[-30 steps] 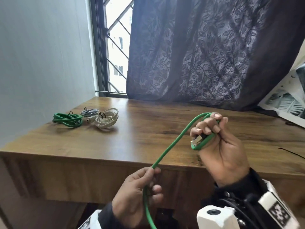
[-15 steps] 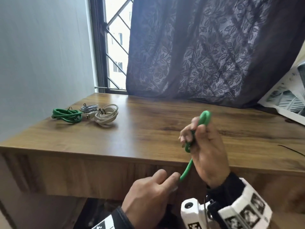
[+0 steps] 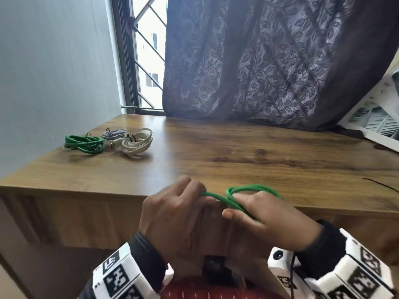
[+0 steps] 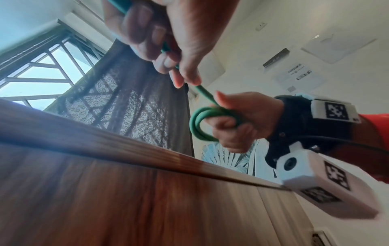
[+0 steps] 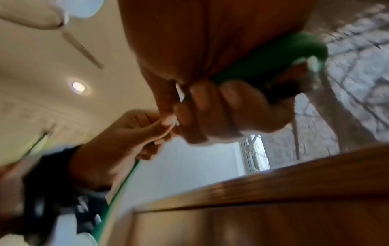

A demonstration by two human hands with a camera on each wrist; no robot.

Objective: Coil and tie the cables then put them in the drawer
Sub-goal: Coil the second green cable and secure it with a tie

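Coiling step. Right hand point(image 3: 272, 216) curls round the small loops of the green round-jacketed cable point(image 3: 248, 188) at the wooden desk's point(image 3: 237, 152) 6 o'clock edge — left hand point(image 3: 172, 214) pinches the feeding strand. Next: another wrap, probably; then tying.

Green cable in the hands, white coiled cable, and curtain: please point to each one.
green cable point(image 3: 248, 187), head view, top of loop
white coiled cable point(image 3: 138, 143), head view, middle of coil
curtain point(image 3: 269, 61), head view, middle fabric

Daylight comes through a barred window point(image 3: 146, 67) on the left, a dark leaf-patterned curtain point(image 3: 269, 61) hangs behind the wooden desk point(image 3: 248, 156), pale grey wall point(image 3: 54, 72) alongside.
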